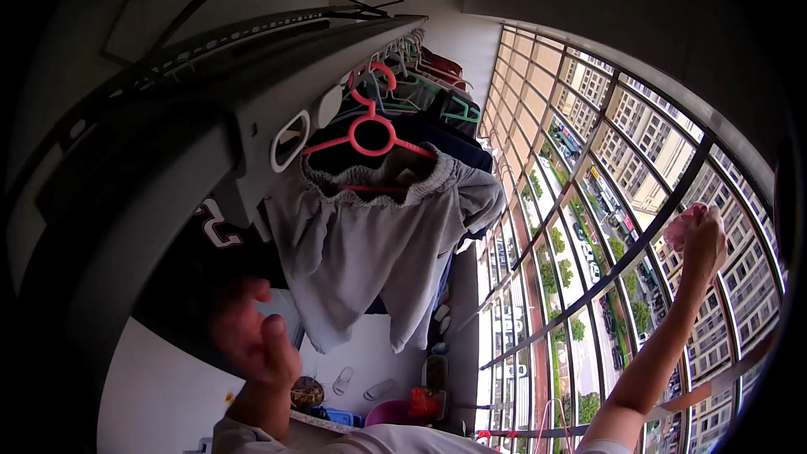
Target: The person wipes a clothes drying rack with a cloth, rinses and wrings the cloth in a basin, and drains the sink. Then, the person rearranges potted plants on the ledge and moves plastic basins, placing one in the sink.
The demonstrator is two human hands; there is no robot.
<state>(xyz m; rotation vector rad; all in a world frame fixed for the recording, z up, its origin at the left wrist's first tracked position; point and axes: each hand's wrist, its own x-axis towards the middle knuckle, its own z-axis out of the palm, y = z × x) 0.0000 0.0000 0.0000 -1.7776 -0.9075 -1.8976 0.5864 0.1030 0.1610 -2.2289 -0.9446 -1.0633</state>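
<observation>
My right hand is raised at the far right, closed around a crumpled pink cloth in front of the window bars; I cannot tell whether the cloth touches them. My left hand is low at the left, with thumb and fingers apart and nothing seen in it. It is slightly blurred and in shadow. Nearest to it hang grey shorts with a gathered waistband, on a pink hanger, and a dark garment with white lettering.
A long clothes-drying rack runs overhead at the left, full of hangers and clothes. On the floor below are slippers, a purple basin, a red bag and a potted plant. Buildings and a street show through the window.
</observation>
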